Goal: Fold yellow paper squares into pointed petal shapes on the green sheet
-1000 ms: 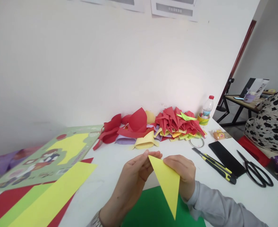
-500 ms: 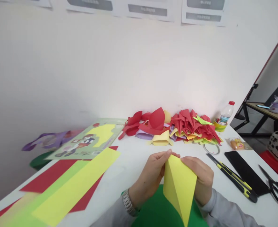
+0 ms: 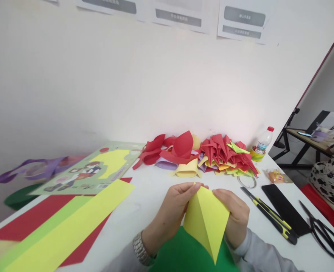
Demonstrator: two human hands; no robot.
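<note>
A yellow sheet of paper (image 3: 208,219), creased into a pointed shape, is held up between my two hands, its sharp tip hanging down. My left hand (image 3: 175,211) pinches its upper left edge, thumb on top. My right hand (image 3: 235,211) grips the upper right edge, its fingers mostly hidden behind the paper. Below lies a green sheet (image 3: 180,251) on the white table. Behind my hands sit a rolled pale-yellow paper piece (image 3: 187,168) and a heap of red folded paper pieces (image 3: 220,149).
On the right lie a utility knife (image 3: 271,217), a black strip (image 3: 287,209), scissors (image 3: 322,228), a tape roll (image 3: 247,181) and a wrapped snack (image 3: 276,176). A bottle (image 3: 263,141) stands at the back. Yellow strips (image 3: 93,223) and a picture-printed pad (image 3: 81,173) lie left. A wall (image 3: 144,87) rises behind.
The camera view has shifted, so the table items sit slightly further left. Both hands keep hold of the yellow paper, and its lower tip shows whole now.
</note>
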